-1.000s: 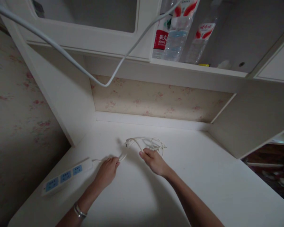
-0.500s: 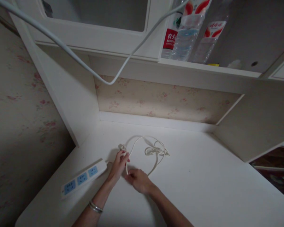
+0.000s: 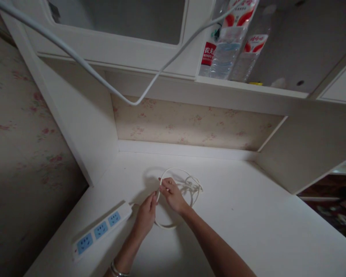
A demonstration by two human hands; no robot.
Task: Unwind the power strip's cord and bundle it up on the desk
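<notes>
A white power strip (image 3: 102,229) with several blue socket panels lies at the left of the white desk (image 3: 248,231). Its off-white power cord (image 3: 165,227) runs from the strip's upper end to my hands and loops over the desk. My left hand (image 3: 147,211) is closed around the cord just right of the strip. Slightly above and to the right, my right hand (image 3: 171,194) pinches another stretch of the same cord. Behind my right hand the rest of the cord lies in loose, tangled loops. The plug is not visible; the left hand's fingertips are partly hidden.
A thick white cable (image 3: 135,103) hangs across the front, close to the camera. Plastic water bottles (image 3: 227,46) stand on the shelf (image 3: 253,88) above the desk. Side panels (image 3: 77,115) bound the desk at left and right, with flowered wallpaper (image 3: 184,123) behind.
My right hand has moved up from below the left hand to above and right of it, along the cord. The left hand has dropped slightly. A cord loop now hangs below the hands.
</notes>
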